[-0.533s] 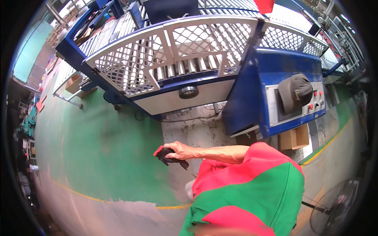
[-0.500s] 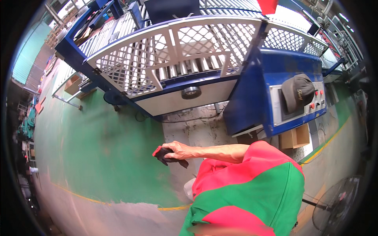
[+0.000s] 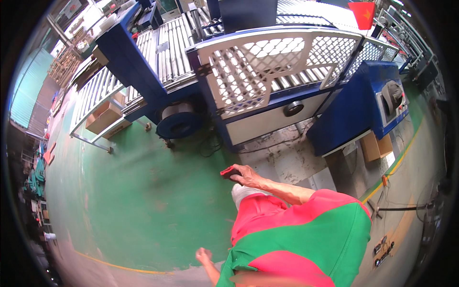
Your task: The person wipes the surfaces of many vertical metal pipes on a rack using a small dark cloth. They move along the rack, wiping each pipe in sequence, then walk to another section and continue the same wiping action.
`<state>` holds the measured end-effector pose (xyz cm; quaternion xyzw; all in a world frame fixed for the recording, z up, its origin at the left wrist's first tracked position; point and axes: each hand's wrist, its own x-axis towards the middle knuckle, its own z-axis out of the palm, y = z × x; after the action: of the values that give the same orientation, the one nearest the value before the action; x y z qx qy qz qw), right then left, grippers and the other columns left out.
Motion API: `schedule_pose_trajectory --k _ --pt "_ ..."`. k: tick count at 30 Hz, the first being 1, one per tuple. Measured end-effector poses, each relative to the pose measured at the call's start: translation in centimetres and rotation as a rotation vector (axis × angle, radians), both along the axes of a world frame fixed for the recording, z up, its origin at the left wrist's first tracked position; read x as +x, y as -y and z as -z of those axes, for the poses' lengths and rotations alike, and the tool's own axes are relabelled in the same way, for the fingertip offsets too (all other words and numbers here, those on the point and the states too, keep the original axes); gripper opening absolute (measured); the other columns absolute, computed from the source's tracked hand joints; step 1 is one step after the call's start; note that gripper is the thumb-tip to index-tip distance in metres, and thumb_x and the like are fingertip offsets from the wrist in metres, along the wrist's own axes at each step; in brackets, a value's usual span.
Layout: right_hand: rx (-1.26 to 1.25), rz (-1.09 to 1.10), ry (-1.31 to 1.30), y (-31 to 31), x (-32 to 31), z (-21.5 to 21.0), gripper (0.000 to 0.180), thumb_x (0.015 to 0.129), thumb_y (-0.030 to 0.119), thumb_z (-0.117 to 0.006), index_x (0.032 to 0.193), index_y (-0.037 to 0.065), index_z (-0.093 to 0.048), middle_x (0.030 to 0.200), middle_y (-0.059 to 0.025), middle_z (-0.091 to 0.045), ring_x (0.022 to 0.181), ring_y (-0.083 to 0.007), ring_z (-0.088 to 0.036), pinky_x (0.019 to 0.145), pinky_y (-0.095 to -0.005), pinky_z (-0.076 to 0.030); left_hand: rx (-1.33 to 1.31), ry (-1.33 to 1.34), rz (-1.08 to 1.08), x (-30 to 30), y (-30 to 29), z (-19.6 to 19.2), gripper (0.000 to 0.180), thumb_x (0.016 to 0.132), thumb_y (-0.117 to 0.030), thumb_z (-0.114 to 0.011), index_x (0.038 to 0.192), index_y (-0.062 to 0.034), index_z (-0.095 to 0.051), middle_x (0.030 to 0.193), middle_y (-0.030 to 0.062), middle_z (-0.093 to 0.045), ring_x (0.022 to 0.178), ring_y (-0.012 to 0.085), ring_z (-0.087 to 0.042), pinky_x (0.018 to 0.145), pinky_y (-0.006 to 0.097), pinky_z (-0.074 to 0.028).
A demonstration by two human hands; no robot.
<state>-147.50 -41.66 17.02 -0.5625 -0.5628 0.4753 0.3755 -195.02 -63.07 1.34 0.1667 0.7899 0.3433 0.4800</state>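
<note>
My right hand (image 3: 247, 176) is closed round a dark work glove (image 3: 231, 172) with a red cuff. Most of the glove is hidden behind the fingers, and it is held out over the floor in front of my red and green shirt. Low in the picture, my left hand (image 3: 204, 256) hangs beside my body, away from any object. It is small and slightly smeared, so its fingers cannot be made out.
Ahead stands a blue roller conveyor machine with a white mesh guard (image 3: 239, 79). A blue control cabinet (image 3: 354, 105) bears a dark cap (image 3: 393, 95). Cardboard boxes (image 3: 375, 146) (image 3: 104, 117) sit low at both sides. A blue reel (image 3: 179, 125) is under the conveyor; green floor (image 3: 143, 201) spreads leftward.
The machine has shifted rightward in view, showing more conveyor at the left. My right hand, still holding the glove, is farther right and slightly higher. My left hand has come into view.
</note>
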Motion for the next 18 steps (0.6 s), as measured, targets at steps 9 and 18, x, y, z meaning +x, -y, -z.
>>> schedule_pose_trajectory --k 9,18 --pt "0.164 -0.036 -0.051 -19.4 -22.9 3.5 0.026 0.094 0.016 -0.067 0.118 0.004 -0.066 0.097 -0.0139 -0.075 0.087 -0.0236 -0.070 0.079 -0.0390 -0.053 0.257 -0.269 0.410 -23.5 -28.1 -4.4 0.051 0.098 -0.020 -0.067 0.141 0.0044 -0.052 0.111 0.0137 -0.070 0.090 0.0178 -0.066 0.078 0.034 -0.056" --pt "0.237 -0.435 -0.170 -45.4 -55.0 -2.6 0.024 0.099 0.016 -0.066 0.121 0.006 -0.064 0.099 -0.0191 -0.073 0.088 -0.0337 -0.069 0.078 -0.0445 -0.051 -0.264 0.143 -0.131 -32.6 -21.2 -0.7 0.044 0.095 -0.020 -0.068 0.133 0.0008 -0.058 0.096 0.0094 -0.069 0.081 0.0198 -0.065 0.072 0.035 -0.055"
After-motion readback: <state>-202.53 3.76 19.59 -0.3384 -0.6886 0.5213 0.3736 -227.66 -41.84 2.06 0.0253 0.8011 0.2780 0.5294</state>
